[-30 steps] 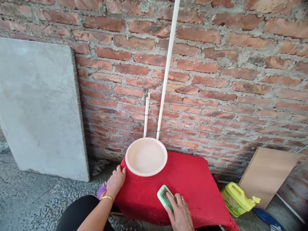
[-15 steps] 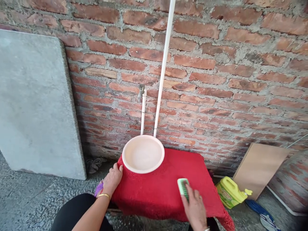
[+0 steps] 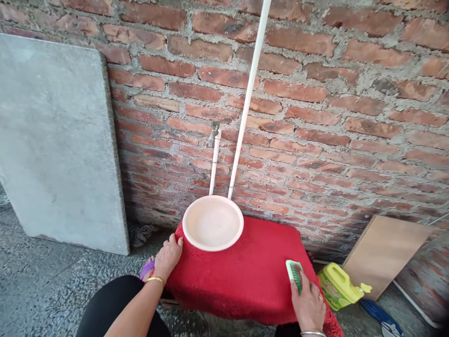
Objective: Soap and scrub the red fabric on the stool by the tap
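A red cloth is draped over a low table. My right hand is closed around a green-and-white scrub brush, which lies against the cloth near its right side. At the cloth's left edge, my left hand grips the fabric, its fingers bent over the border and partly hidden. Just beyond those fingers stands a pale round basin on the back left of the cloth.
A brick wall rises behind, with a tap and a white pipe. A grey slab leans at left. On the right are a yellow jug, a brown board and a blue slipper.
My right hand has slid the scrub brush rightward across the cloth. My left hand keeps its place at the cloth's left edge. The camera view has shifted slightly.
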A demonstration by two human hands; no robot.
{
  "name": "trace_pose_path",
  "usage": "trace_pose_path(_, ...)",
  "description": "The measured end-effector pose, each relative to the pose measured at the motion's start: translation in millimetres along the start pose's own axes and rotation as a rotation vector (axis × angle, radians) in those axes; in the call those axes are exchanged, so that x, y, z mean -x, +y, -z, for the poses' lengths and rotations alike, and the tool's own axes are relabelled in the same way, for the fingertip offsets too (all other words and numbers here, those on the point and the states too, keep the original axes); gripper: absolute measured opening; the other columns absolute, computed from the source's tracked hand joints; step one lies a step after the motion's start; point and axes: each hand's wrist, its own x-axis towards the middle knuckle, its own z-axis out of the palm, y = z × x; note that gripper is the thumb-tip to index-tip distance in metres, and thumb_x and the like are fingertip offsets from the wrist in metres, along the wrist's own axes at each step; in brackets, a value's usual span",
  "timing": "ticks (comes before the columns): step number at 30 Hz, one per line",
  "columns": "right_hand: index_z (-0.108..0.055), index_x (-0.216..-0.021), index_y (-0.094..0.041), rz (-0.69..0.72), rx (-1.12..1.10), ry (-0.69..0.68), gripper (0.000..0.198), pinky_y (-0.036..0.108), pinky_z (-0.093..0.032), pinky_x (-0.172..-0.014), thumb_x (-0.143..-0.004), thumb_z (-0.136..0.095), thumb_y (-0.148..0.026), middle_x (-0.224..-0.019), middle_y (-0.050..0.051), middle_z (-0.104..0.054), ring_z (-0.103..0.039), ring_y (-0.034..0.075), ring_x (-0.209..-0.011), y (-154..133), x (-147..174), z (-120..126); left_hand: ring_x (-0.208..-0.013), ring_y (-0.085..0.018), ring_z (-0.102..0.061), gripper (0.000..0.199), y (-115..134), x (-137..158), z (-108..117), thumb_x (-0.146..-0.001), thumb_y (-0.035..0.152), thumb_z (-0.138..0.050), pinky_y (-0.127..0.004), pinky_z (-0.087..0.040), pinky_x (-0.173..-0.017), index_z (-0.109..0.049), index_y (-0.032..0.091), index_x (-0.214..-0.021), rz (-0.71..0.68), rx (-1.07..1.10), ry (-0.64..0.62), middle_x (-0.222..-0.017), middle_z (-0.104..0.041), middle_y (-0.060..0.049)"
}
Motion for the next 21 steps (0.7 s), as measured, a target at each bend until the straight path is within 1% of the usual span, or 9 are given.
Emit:
trace_pose_path(2, -0.051, -0.140, -0.011, 0.061, -0.044, 0.007, 0.057, 0.044, -0.051, -0.078, -0.098, -0.032, -0.045, -0.114, 0.021, -0.065, -0.067, 0.032, -0.092, -13.3, 9.4, -5.0, -0.095, -0.032, -0.070, 0.046, -0.3, -0.1, 0.2, -0.100, 0.044, -0.025, -0.043, -0.049, -0.083, -0.043, 0.013, -0.129, -0.002, 0.000, 0.001, -0.112, -0.065, -0.021)
trace_pose_path(4, -0.052, -0.140, -0.014, 0.239, -0.132, 0.008, 0.054, 0.043, -0.051, -0.086, -0.098, -0.033, -0.042, -0.122, 0.021, -0.064, -0.065, 0.031, -0.103, -42.9, 31.2, -8.4, -0.093, -0.032, -0.070, 0.046, -0.2, 0.4, 1.3, -0.100, 0.044, -0.024, -0.043, -0.049, -0.083, -0.043, 0.013, -0.128, -0.002, -0.006, 0.003, -0.111, -0.065, -0.021)
trace_pose_path(8, -0.050, -0.142, -0.036, 0.696, -0.336, -0.032, 0.046, 0.040, -0.048, -0.097, -0.096, -0.043, -0.041, -0.140, 0.009, -0.057, -0.058, 0.026, -0.122, -107.8, 76.0, -5.4, -0.092, -0.029, -0.070, 0.042, 1.0, 2.4, 4.7, -0.099, 0.042, -0.028, -0.042, -0.049, -0.083, -0.045, 0.014, -0.126, -0.012, -0.027, 0.012, -0.107, -0.066, -0.019)
trace_pose_path(10, -0.045, -0.143, -0.044, 0.850, -0.396, -0.091, 0.047, 0.039, -0.045, -0.102, -0.096, -0.046, -0.040, -0.142, 0.002, -0.057, -0.056, 0.023, -0.124, -121.0, 79.9, -0.3, -0.092, -0.028, -0.070, 0.040, 1.8, 3.2, 5.8, -0.099, 0.041, -0.030, -0.040, -0.049, -0.083, -0.046, 0.015, -0.125, -0.020, -0.038, 0.016, -0.106, -0.066, -0.018)
trace_pose_path(11, -0.044, -0.143, -0.046, 0.871, -0.404, -0.118, 0.047, 0.039, -0.044, -0.104, -0.096, -0.046, -0.039, -0.141, 0.000, -0.058, -0.057, 0.022, -0.124, -120.3, 75.6, 1.9, -0.091, -0.028, -0.070, 0.040, 2.1, 3.4, 6.0, -0.099, 0.041, -0.030, -0.040, -0.049, -0.082, -0.045, 0.015, -0.125, -0.021, -0.042, 0.017, -0.105, -0.066, -0.018)
trace_pose_path(14, -0.049, -0.141, -0.042, 0.698, -0.324, -0.134, 0.044, 0.043, -0.043, -0.102, -0.098, -0.041, -0.040, -0.134, 0.003, -0.062, -0.060, 0.023, -0.118, -93.2, 44.6, 3.0, -0.091, -0.028, -0.070, 0.043, 2.4, 2.9, 4.7, -0.100, 0.043, -0.027, -0.040, -0.050, -0.081, -0.045, 0.014, -0.125, -0.010, -0.041, 0.015, -0.106, -0.066, -0.018)
trace_pose_path(18, -0.052, -0.141, -0.027, 0.224, -0.099, -0.037, 0.051, 0.046, -0.049, -0.083, -0.098, -0.030, -0.041, -0.125, 0.015, -0.064, -0.066, 0.030, -0.101, -40.1, 0.3, -5.4, -0.094, -0.029, -0.070, 0.044, 1.5, 1.0, 1.9, -0.101, 0.043, -0.024, -0.040, -0.049, -0.084, -0.044, 0.014, -0.127, -0.006, -0.020, 0.009, -0.109, -0.064, -0.018)
trace_pose_path(20, -0.051, -0.143, -0.021, 0.068, -0.043, 0.000, 0.056, 0.046, -0.050, -0.076, -0.098, -0.025, -0.045, -0.119, 0.019, -0.065, -0.067, 0.031, -0.091, -28.9, -6.6, -9.6, -0.094, -0.029, -0.070, 0.045, 1.0, 0.6, 1.5, -0.100, 0.043, -0.025, -0.040, -0.049, -0.084, -0.043, 0.013, -0.128, -0.005, -0.012, 0.008, -0.110, -0.064, -0.019)
trace_pose_path(21, -0.051, -0.142, -0.019, 0.046, -0.038, 0.008, 0.059, 0.046, -0.050, -0.074, -0.098, -0.023, -0.046, -0.117, 0.020, -0.065, -0.067, 0.032, -0.089, -29.8, -4.6, -11.4, -0.094, -0.030, -0.070, 0.045, 0.9, 0.6, 1.6, -0.100, 0.043, -0.025, -0.040, -0.048, -0.084, -0.043, 0.012, -0.129, -0.005, -0.010, 0.009, -0.110, -0.064, -0.020)
